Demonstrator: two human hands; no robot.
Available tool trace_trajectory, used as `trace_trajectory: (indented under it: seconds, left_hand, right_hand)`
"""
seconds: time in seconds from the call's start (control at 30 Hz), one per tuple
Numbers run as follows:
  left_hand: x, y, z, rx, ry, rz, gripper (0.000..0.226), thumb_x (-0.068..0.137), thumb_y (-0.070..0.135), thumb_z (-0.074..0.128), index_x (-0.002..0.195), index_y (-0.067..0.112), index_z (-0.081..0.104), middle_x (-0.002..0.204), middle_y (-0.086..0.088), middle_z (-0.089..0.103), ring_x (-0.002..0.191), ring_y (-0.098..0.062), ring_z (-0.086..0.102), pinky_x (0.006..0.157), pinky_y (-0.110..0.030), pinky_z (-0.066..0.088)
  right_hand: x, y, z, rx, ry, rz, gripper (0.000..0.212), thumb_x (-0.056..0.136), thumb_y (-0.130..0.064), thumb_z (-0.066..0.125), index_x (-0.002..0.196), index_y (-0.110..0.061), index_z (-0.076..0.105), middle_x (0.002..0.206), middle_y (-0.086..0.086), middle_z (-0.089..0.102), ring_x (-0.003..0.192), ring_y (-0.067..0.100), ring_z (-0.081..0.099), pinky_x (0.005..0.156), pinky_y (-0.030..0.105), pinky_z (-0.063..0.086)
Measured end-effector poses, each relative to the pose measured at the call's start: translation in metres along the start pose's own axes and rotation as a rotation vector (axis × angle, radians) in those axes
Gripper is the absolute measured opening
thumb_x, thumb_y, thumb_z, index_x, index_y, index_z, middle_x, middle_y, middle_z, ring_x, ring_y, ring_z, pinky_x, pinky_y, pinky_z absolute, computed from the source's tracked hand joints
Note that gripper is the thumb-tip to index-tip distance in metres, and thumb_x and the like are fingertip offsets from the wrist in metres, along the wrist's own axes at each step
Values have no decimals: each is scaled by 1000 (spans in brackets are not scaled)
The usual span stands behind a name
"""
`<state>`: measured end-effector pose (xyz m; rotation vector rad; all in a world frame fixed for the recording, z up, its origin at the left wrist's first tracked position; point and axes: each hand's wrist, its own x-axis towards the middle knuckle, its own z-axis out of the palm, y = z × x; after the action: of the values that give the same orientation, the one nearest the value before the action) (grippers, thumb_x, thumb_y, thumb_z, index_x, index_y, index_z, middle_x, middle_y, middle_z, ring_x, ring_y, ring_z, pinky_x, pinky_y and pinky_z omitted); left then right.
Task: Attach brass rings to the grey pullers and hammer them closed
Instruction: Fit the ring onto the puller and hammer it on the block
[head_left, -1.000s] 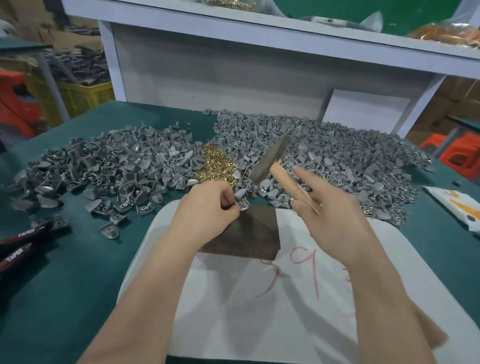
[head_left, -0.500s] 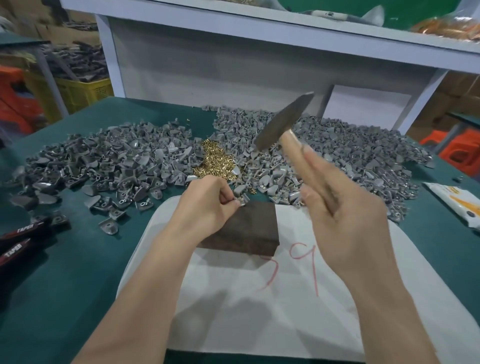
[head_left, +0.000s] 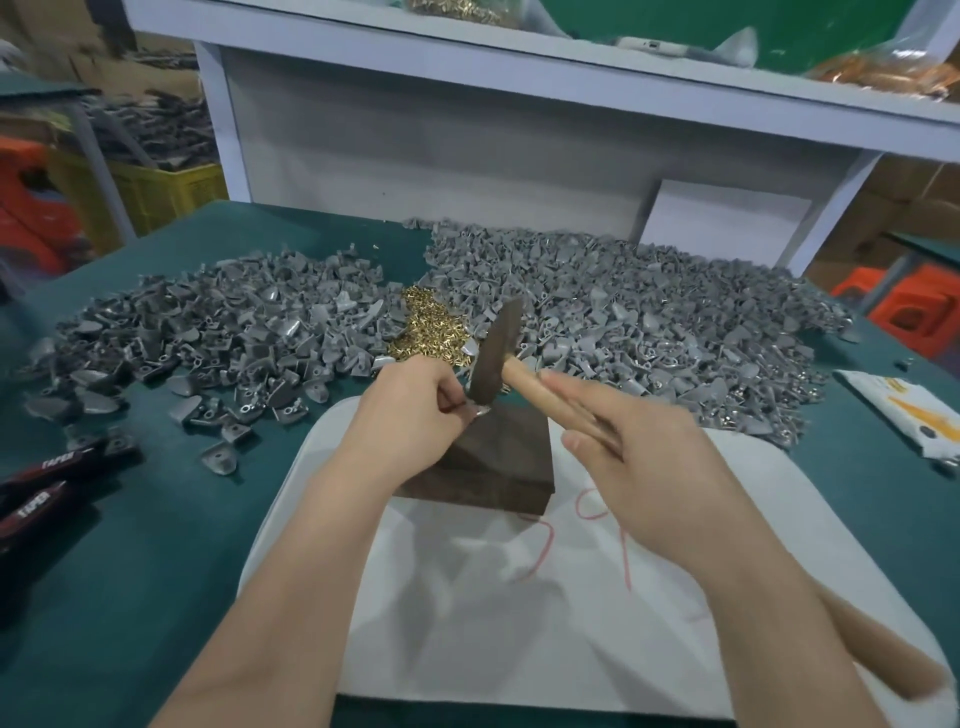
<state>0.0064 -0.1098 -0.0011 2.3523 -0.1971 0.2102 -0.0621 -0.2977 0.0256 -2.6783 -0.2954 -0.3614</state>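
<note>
My left hand (head_left: 410, 415) pinches a small grey puller (head_left: 478, 411) against the far left corner of a dark block (head_left: 493, 457). My right hand (head_left: 644, 462) grips the wooden handle of a hammer (head_left: 496, 353), whose dark head is down on the puller. Two heaps of grey pullers lie behind, the left heap (head_left: 208, 343) and the right heap (head_left: 649, 322). A small pile of brass rings (head_left: 428, 327) lies between them. Whether a ring is on the held puller is hidden by my fingers and the hammer head.
The block stands on a white board (head_left: 519, 623) with red marks, on a green table (head_left: 130, 545). Black-handled pliers (head_left: 47, 483) lie at the left edge. A white packet (head_left: 904, 410) lies at the right. A grey shelf (head_left: 519, 67) rises behind the heaps.
The hammer head, raised high half a second ago, has swung down onto the puller at the block. My left hand has stayed in place pinching the puller.
</note>
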Motion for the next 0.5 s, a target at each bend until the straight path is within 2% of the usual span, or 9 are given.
trace_trajectory:
  seconds: [0.07,0.13,0.23,0.3,0.37,0.4,0.43,0.5]
  left_hand:
    - [0,1,-1,10,-18,5,20,81,23,72,67,28,58,68,11,59,75,-14,57,69,-29,48]
    - [0,2,-2,29,-26,14,16,82,24,70,71,27,60,71,11,60,78,-14,59,73,-30,50]
    - [-1,2,-2,16,-36,8,12,84,26,70,74,26,62,73,11,60,79,-12,59,73,-29,49]
    - [-1,2,-2,11,-38,3,11,84,26,69,75,26,62,74,12,61,80,-11,59,73,-28,48]
    - [0,2,-2,10,-39,0,10,86,26,67,77,26,64,75,11,62,80,-12,59,74,-29,49]
    - [1,2,-2,8,-38,0,9,86,25,67,78,25,65,76,10,63,81,-12,60,76,-30,50]
    - [1,2,-2,4,-35,0,8,86,25,66,78,25,65,77,9,64,82,-12,60,77,-30,50]
    - [1,2,-1,-11,-29,5,7,87,24,66,80,25,65,79,9,64,82,-11,60,77,-28,49]
  right_hand:
    - [9,5,1,41,67,17,53,90,-23,57,125,-60,40,91,-17,66,75,10,60,69,26,45]
    - [22,13,10,144,111,95,47,92,-20,54,129,-48,45,88,-12,63,71,12,57,67,26,42]
    - [39,26,28,278,36,293,33,93,-28,53,126,-28,52,81,-3,63,72,21,61,71,35,51]
    - [44,31,36,292,-33,367,30,90,-42,53,113,-24,58,73,-1,63,68,19,60,67,33,49]
    - [44,33,39,258,-46,347,39,81,-59,48,95,-26,63,64,-7,59,64,16,55,56,28,38]
    - [43,34,39,234,-38,334,38,80,-60,48,89,-27,64,62,-9,59,63,14,54,54,27,35]
    - [42,36,38,206,-38,331,33,82,-57,51,87,-27,65,67,-8,62,66,14,55,55,27,35]
    - [41,39,39,128,-28,332,18,88,-42,57,93,-27,67,88,-2,69,82,17,60,66,28,43]
